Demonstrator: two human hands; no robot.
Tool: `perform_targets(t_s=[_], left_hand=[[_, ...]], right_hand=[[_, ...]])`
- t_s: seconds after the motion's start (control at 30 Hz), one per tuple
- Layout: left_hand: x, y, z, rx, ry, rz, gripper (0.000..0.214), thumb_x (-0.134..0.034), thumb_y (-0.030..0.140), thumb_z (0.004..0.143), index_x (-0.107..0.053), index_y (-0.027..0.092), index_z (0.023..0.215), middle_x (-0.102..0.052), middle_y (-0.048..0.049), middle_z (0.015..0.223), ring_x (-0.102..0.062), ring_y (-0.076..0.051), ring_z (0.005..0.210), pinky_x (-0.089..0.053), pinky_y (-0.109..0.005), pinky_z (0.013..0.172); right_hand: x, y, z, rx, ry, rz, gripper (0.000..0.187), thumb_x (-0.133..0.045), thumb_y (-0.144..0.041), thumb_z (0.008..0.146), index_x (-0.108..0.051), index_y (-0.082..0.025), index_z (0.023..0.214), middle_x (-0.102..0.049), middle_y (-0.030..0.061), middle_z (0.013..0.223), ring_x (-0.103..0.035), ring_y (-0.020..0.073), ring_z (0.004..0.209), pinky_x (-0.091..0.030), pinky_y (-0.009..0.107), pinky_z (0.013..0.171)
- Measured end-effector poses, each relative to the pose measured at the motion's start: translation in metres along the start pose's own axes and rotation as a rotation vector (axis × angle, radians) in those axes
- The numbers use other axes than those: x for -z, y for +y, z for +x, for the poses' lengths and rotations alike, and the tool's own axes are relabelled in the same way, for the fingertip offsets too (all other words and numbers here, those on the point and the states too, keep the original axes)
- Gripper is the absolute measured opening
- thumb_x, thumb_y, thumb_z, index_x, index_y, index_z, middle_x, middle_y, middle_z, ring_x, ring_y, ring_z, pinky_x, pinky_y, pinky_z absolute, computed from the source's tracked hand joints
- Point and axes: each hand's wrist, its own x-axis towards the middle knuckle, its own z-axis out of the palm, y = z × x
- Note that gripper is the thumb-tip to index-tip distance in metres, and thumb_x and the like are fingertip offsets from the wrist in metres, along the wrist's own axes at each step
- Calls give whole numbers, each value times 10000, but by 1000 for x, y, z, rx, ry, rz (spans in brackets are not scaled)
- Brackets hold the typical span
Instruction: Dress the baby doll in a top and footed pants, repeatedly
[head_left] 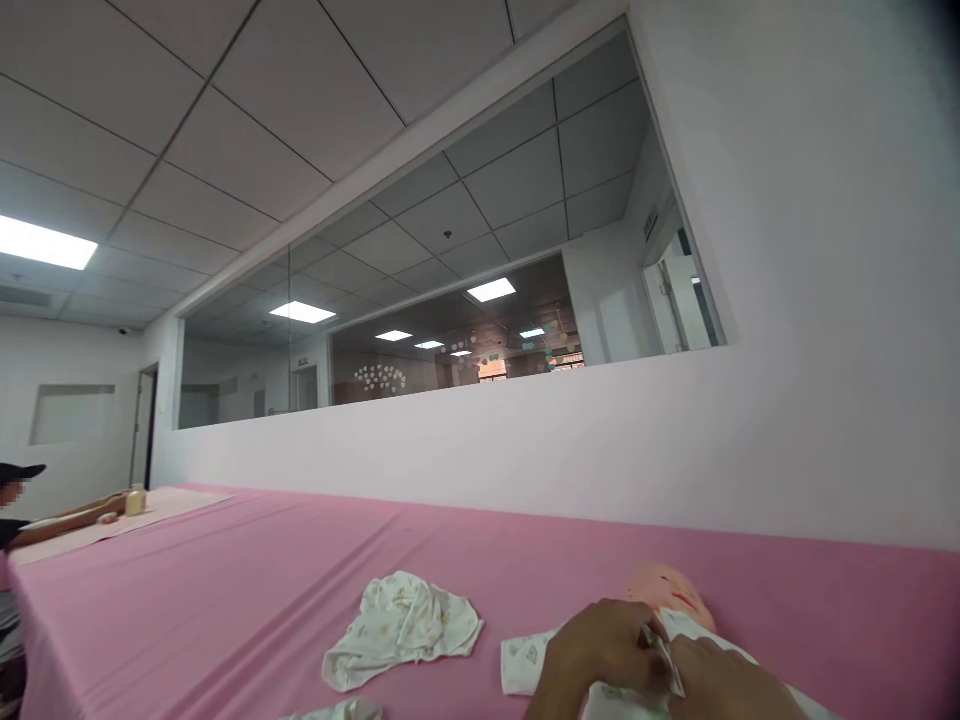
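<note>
A baby doll lies on its back on the pink cloth, its head toward the wall. It wears a white printed baby garment, one sleeve stretched out to the left. Over the doll's chest, my left hand is closed in a pinch on the garment's edge. My right hand is right beside it, fingers bent around the same raised fold of white fabric. The fingertips of both hands partly hide what they grip, and the lower body of the doll falls below the picture.
A crumpled white printed baby garment lies left of the doll, with another white cloth at the bottom edge. Pink cloth covers the table up to the wall. Far left, a person's arms reach toward a yellowish jar.
</note>
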Motion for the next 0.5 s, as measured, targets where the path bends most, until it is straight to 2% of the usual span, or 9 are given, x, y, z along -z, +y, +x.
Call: perform_targets(t_s=[0.17,0.27,0.37,0.5], left_hand=[[2,12,-5,-53,-57,136,192,-627,271,636,-604,231,822,-687,-14,889,-607,-193,747,-375,-246,520],[1,20,-11,-54,-43,208,162,-596,278,641,-587,240,798,-664,-28,868,-614,-223,743,-364,-266,496],[-9,20,-18,-64,43,221,185,-573,274,661,-586,235,841,-635,-65,924,-618,-251,783,-414,-301,545],[-32,15,-28,-70,248,97,147,-484,274,790,-589,220,877,-597,-79,970,-597,-245,855,-469,-352,696]], right_hand=[[7,-8,-8,30,-73,-46,250,-513,-95,675,-683,-213,816,-701,95,837,-662,281,800,-351,299,590],[5,-13,-17,39,-26,-89,257,-502,-80,689,-680,-201,830,-697,102,858,-659,277,815,-363,301,612],[0,-15,-25,27,51,-125,234,-498,-66,710,-664,-185,824,-689,107,828,-657,272,803,-377,307,632],[0,-12,-31,15,129,-177,214,-477,-41,767,-636,-176,814,-680,105,799,-656,265,781,-384,314,645]])
